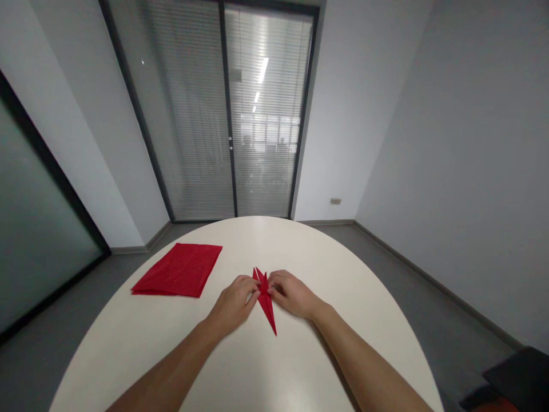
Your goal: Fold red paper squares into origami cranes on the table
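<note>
Between my two hands is a red folded paper figure (266, 312), with one long point toward me and several shorter points facing away. My left hand (236, 301) pinches its left side near the middle, thumb and fingers closed on the paper. From the right, my right hand (294, 292) grips the opposite side in the same way, its fingertips at the centre. The fingers hide part of the folds there. To the left of my left hand, apart from it, lies a flat red sheet of creased paper (178, 270), or a small stack.
Everything lies on a round white table (231, 377). Beyond its far edge stands a glass door with blinds (270, 114). A dark object (521, 377), perhaps a chair, shows at the lower right. Pale walls (463, 171) surround the table.
</note>
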Action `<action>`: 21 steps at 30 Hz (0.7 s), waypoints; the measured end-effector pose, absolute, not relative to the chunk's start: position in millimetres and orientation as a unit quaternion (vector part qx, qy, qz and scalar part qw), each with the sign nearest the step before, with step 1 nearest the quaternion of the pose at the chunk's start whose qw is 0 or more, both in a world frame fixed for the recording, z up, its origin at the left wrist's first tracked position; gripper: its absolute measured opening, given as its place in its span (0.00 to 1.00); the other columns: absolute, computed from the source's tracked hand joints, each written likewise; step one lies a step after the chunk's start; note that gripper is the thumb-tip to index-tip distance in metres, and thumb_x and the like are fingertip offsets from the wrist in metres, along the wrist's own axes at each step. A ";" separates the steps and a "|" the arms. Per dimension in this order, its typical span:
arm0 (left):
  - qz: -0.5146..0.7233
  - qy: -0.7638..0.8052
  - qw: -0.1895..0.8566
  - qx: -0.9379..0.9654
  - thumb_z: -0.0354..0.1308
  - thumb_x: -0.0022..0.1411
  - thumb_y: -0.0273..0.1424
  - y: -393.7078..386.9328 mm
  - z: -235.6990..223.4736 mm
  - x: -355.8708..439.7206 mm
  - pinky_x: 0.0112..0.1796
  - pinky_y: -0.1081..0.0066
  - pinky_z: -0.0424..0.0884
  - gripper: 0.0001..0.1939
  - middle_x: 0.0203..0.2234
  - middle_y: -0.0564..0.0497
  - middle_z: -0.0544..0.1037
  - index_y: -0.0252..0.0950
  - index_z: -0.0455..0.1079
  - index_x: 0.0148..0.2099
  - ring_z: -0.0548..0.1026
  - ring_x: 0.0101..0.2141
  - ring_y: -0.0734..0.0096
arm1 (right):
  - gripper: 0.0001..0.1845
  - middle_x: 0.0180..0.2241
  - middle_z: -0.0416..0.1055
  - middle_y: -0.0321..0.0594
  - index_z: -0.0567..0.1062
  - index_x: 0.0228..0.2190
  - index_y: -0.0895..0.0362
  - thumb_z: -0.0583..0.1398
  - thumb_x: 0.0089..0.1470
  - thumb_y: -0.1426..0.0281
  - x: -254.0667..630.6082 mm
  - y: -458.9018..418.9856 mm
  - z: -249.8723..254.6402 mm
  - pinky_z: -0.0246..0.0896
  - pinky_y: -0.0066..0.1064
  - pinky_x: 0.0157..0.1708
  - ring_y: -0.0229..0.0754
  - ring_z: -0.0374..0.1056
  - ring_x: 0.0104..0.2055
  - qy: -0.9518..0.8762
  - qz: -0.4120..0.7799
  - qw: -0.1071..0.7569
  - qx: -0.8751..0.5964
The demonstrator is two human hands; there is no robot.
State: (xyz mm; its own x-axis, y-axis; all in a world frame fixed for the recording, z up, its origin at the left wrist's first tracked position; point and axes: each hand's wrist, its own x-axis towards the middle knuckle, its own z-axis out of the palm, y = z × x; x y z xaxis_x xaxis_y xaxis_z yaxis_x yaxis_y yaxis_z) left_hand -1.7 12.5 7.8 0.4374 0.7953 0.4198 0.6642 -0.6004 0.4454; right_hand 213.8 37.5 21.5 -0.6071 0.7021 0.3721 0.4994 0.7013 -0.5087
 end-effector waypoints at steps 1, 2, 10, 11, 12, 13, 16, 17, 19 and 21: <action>0.314 0.435 0.110 0.836 0.51 0.68 0.26 13.6 6.0 -1.1 0.49 0.63 0.71 0.08 0.41 0.48 0.78 0.39 0.72 0.42 0.72 0.47 0.63 | 0.07 0.34 0.73 0.41 0.74 0.31 0.57 0.57 0.61 0.72 212.8 38.1 19.6 0.61 0.34 0.45 0.43 0.67 0.41 -0.875 0.178 0.290 -0.344; 0.323 0.441 0.111 0.830 0.51 0.67 0.26 14.7 4.2 -0.5 0.48 0.62 0.71 0.08 0.40 0.48 0.78 0.38 0.72 0.41 0.72 0.46 0.62 | 0.07 0.33 0.72 0.41 0.73 0.31 0.57 0.57 0.61 0.72 211.7 38.7 17.9 0.60 0.34 0.45 0.43 0.67 0.41 -0.872 0.177 0.295 -0.347; 0.349 0.482 0.145 0.790 0.55 0.64 0.26 20.6 -5.7 1.0 0.46 0.60 0.71 0.07 0.39 0.48 0.76 0.38 0.69 0.44 0.74 0.43 0.61 | 0.06 0.35 0.72 0.41 0.74 0.38 0.57 0.60 0.57 0.75 206.0 41.2 10.4 0.59 0.33 0.41 0.43 0.66 0.39 -0.845 0.177 0.302 -0.405; 0.356 0.482 0.150 0.786 0.55 0.64 0.25 21.4 -7.5 1.1 0.47 0.59 0.71 0.09 0.41 0.48 0.76 0.38 0.68 0.47 0.74 0.44 0.61 | 0.09 0.36 0.72 0.41 0.73 0.41 0.57 0.60 0.56 0.75 205.7 41.2 9.7 0.59 0.33 0.40 0.43 0.66 0.39 -0.841 0.177 0.306 -0.409; 0.362 0.481 0.153 0.783 0.56 0.63 0.25 22.2 -9.4 1.2 0.48 0.59 0.71 0.12 0.42 0.47 0.76 0.38 0.67 0.50 0.74 0.45 0.61 | 0.12 0.37 0.73 0.41 0.72 0.44 0.57 0.60 0.56 0.75 205.6 41.2 9.0 0.59 0.33 0.40 0.43 0.66 0.38 -0.838 0.178 0.309 -0.412; 0.368 0.481 0.153 0.780 0.56 0.63 0.25 22.9 -11.4 1.2 0.49 0.59 0.71 0.16 0.43 0.47 0.76 0.38 0.65 0.53 0.74 0.46 0.61 | 0.16 0.38 0.73 0.41 0.71 0.47 0.56 0.60 0.56 0.75 205.5 41.3 8.5 0.59 0.32 0.39 0.42 0.66 0.37 -0.837 0.180 0.312 -0.413; 0.376 0.486 0.130 0.779 0.57 0.63 0.25 23.6 -15.8 1.2 0.51 0.57 0.71 0.23 0.46 0.45 0.75 0.38 0.61 0.59 0.73 0.48 0.60 | 0.20 0.39 0.73 0.42 0.70 0.51 0.55 0.60 0.56 0.76 205.3 42.0 7.4 0.59 0.32 0.39 0.42 0.67 0.37 -0.841 0.178 0.312 -0.403; 0.375 0.485 0.116 0.782 0.57 0.63 0.25 23.3 -16.2 1.1 0.52 0.56 0.71 0.23 0.47 0.44 0.75 0.37 0.60 0.60 0.73 0.49 0.59 | 0.18 0.39 0.73 0.42 0.71 0.50 0.55 0.60 0.56 0.76 205.2 42.3 7.3 0.59 0.33 0.40 0.43 0.67 0.39 -0.847 0.173 0.310 -0.396; 0.369 0.476 0.089 0.794 0.57 0.63 0.25 22.3 -15.2 1.0 0.53 0.55 0.70 0.21 0.49 0.44 0.75 0.38 0.63 0.58 0.71 0.51 0.59 | 0.13 0.39 0.74 0.42 0.75 0.45 0.55 0.59 0.57 0.76 204.7 42.9 7.5 0.59 0.34 0.43 0.44 0.67 0.41 -0.857 0.160 0.305 -0.384; 0.359 0.466 0.066 0.806 0.56 0.64 0.25 21.1 -12.3 1.0 0.54 0.56 0.70 0.17 0.50 0.45 0.74 0.38 0.67 0.55 0.70 0.52 0.59 | 0.11 0.38 0.74 0.43 0.77 0.42 0.55 0.59 0.58 0.76 204.1 43.2 7.9 0.60 0.34 0.45 0.44 0.67 0.43 -0.862 0.152 0.298 -0.380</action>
State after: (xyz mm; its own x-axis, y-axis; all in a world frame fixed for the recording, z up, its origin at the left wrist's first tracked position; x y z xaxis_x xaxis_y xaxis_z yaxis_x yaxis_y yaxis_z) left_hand 1.0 21.1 -12.3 0.3074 0.7993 0.5163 0.7039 -0.5561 0.4418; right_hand 204.1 43.2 7.9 -0.5339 0.7460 0.3980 0.5649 0.6649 -0.4886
